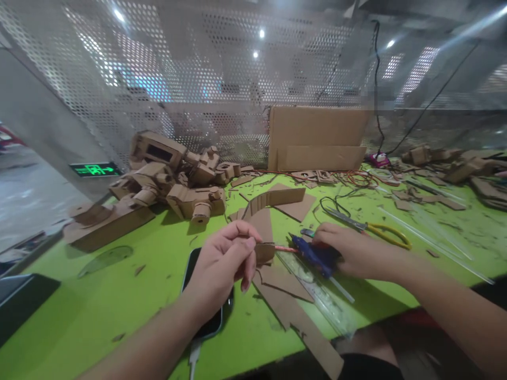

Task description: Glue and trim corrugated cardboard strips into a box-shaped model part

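My left hand (pixel 233 258) pinches the left end of a small curved cardboard piece (pixel 265 253) between thumb and fingers, above a dark phone (pixel 212 322). In my right hand (pixel 344 250) is a blue glue gun (pixel 315 256), its handle partly hidden by my fingers. A clear glue stick (pixel 343 290) shows below it. The gun's nozzle side points left, close to the cardboard piece, with a thin reddish rod (pixel 285 248) between them. Under the gun lies a clear ruler (pixel 328 303) beside flat cardboard scraps (pixel 301 322).
Cardboard assemblies (pixel 194 203) stand at the back left. A bent cardboard strip (pixel 277 198) lies beyond my hands. Yellow-handled pliers (pixel 386 235) and clear sticks (pixel 435 245) are at the right. Large cardboard sheets (pixel 317 132) lean against the mesh behind the green table (pixel 158 285).
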`<state>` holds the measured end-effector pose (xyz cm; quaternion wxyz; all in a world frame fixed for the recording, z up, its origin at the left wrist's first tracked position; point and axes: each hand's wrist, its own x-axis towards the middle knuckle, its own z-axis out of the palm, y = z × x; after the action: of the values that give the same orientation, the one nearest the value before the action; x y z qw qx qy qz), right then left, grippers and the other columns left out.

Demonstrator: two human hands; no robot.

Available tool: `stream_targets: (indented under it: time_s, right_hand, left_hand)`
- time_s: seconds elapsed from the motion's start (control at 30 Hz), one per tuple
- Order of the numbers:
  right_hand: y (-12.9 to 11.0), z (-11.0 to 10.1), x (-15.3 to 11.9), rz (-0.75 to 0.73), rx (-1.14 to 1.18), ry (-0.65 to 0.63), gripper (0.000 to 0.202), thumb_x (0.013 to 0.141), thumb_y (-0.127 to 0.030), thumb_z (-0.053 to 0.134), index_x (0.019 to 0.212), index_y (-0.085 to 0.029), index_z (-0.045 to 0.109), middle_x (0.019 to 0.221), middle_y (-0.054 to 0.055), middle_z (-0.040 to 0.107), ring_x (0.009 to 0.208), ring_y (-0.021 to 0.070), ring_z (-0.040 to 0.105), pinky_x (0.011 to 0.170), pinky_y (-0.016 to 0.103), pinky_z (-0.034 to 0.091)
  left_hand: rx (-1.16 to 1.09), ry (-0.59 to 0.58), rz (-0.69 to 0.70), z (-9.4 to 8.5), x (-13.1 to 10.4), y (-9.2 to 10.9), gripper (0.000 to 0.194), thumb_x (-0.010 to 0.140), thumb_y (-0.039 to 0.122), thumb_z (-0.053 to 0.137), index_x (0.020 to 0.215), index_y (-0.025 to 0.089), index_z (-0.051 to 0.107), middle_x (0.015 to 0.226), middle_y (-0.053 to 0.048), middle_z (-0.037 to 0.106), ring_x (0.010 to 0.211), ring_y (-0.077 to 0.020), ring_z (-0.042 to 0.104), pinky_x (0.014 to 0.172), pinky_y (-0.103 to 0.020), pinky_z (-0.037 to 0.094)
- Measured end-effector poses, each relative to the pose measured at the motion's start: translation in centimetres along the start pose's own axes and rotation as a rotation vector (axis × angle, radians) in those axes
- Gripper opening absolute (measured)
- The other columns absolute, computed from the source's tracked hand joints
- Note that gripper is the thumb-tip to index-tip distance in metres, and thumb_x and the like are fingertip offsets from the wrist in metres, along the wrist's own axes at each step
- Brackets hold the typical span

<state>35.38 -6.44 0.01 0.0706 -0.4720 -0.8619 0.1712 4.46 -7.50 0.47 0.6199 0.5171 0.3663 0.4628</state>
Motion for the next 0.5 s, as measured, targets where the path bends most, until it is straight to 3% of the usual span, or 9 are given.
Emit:
stream_targets:
  time_s: [0.17, 0.3, 0.4, 0.5]
  right_hand:
    - [0.0, 0.6, -2.3, 0.000, 0.002, 0.002, 0.062, 0.076, -0.004, 0.067, 0.134, -0.026, 0.068, 0.133, 0.010, 0.065, 0.119, 0.0278, 0.068, 0.102, 0.039, 0.055]
    - [0.8, -0.1, -4.1, -0.010, -0.060, 0.135, 0.048, 0.089, -0.014, 0.065, 0.135, -0.028, 0.067, 0.137, 0.010, 0.068, 0.121, 0.0299, 0.069, 0.103, 0.046, 0.057]
    - [3.7, -1.0, -6.1, 0.141, -0.203, 0.305, 0.035, 0.093, -0.015, 0.059, 0.125, -0.023, 0.072, 0.125, 0.014, 0.075, 0.116, 0.0343, 0.072, 0.099, 0.049, 0.058]
    - [8.0, -1.6, -8.2, 0.402, -0.338, 0.272, 0.040, 0.084, -0.014, 0.065, 0.122, -0.019, 0.074, 0.111, 0.019, 0.079, 0.099, 0.0388, 0.076, 0.085, 0.048, 0.059]
  left_hand:
    - [0.050, -0.049, -0.040, 0.4, 0.0, 0.4, 0.015, 0.091, 0.032, 0.070, 0.085, 0.019, 0.064, 0.045, 0.005, 0.055, 0.035, -0.0087, 0.043, 0.035, -0.016, 0.038]
    - [0.048, -0.073, -0.046, 0.5, 0.0, 0.4, 0.020, 0.090, 0.036, 0.073, 0.087, 0.019, 0.065, 0.045, 0.005, 0.055, 0.035, -0.0084, 0.044, 0.035, -0.016, 0.038]
    - [0.019, -0.109, -0.036, 0.5, -0.2, 0.2, 0.022, 0.092, 0.038, 0.074, 0.090, 0.018, 0.066, 0.047, 0.006, 0.055, 0.036, -0.0078, 0.044, 0.036, -0.016, 0.040]
    - [-0.022, -0.161, -0.026, 0.5, -0.2, 0.1, 0.021, 0.092, 0.036, 0.076, 0.092, 0.019, 0.064, 0.049, 0.007, 0.056, 0.037, -0.0069, 0.044, 0.038, -0.015, 0.042]
